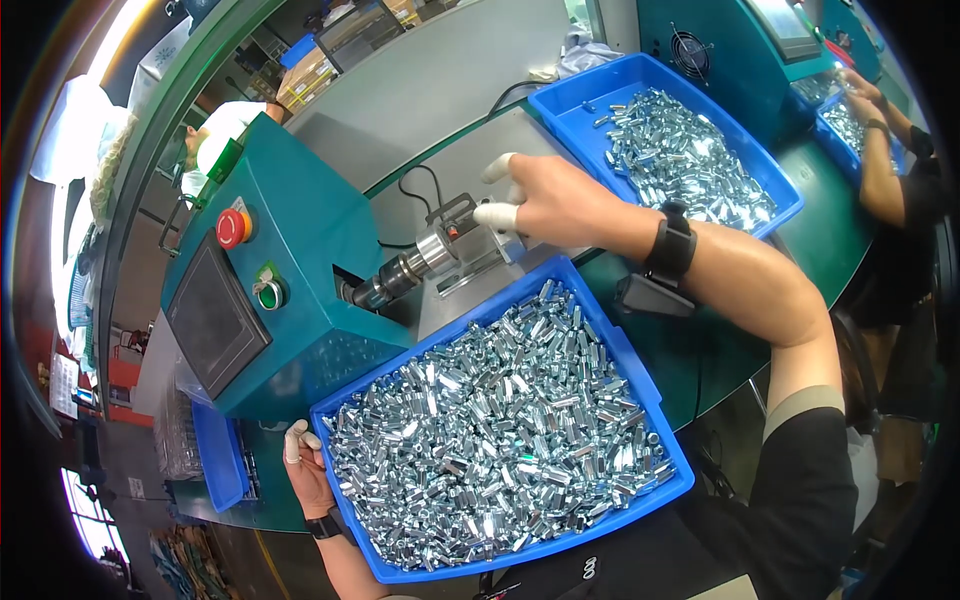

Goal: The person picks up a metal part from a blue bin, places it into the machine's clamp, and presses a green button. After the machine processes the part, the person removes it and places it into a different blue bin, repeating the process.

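My right hand (555, 200) reaches over the metal fixture (485, 245) of a green bench machine (290, 270). White covers sit on its thumb and finger, which are spread apart with nothing visible between them. The lower covered tip is at the fixture's top, beside a steel spindle (405, 275); I cannot tell whether it touches. My left hand (308, 470), also with covered fingertips, is beside the left rim of a large blue tray (655, 400). Its fingers are curled close together; what they hold, if anything, is hidden. Shiny hexagonal metal pieces (490, 420) fill this tray.
Another blue tray (570, 95) with similar metal pieces (680, 155) stands at the back right. The machine carries a red stop button (233, 228) and a dark screen (215, 315). A black cable (420, 190) lies behind the spindle. At far right, another person's arms (880, 150) work over a tray.
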`<control>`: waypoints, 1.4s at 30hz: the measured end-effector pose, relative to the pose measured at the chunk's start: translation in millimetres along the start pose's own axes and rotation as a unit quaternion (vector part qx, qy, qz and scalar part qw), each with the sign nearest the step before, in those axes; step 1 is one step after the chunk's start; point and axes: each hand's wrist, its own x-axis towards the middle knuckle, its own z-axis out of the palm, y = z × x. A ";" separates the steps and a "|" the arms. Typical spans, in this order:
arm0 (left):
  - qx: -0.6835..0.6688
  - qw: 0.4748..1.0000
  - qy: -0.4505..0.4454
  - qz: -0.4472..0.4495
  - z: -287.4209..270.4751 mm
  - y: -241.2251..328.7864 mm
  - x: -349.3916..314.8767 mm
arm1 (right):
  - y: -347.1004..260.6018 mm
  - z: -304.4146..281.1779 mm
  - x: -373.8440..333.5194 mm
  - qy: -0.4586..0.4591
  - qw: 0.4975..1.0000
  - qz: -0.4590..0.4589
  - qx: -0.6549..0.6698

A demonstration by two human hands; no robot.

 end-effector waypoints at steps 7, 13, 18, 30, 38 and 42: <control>-0.009 0.999 -0.025 -0.019 -19.3 -6.0 5.5 | -33.7 8.0 15.8 -0.045 0.936 -0.086 -0.338; -0.003 1.000 0.002 0.006 -1.1 -0.4 -3.3 | -35.0 -32.7 17.2 0.054 0.912 -0.033 -0.405; -0.010 1.000 -0.028 -0.004 2.5 -1.3 4.2 | 23.7 -106.9 -20.1 0.173 0.796 -0.116 -0.568; -0.012 1.000 0.003 -0.004 0.8 -0.9 2.1 | -31.4 -0.4 -72.2 -0.213 0.786 -0.325 -0.481; 0.039 0.998 -0.038 -0.029 3.2 12.0 15.6 | -32.7 18.4 -78.4 -0.179 0.764 -0.304 -0.540; 0.037 0.997 -0.061 -0.027 1.5 9.6 20.9 | -32.9 9.6 -72.7 -0.134 0.815 -0.314 -0.468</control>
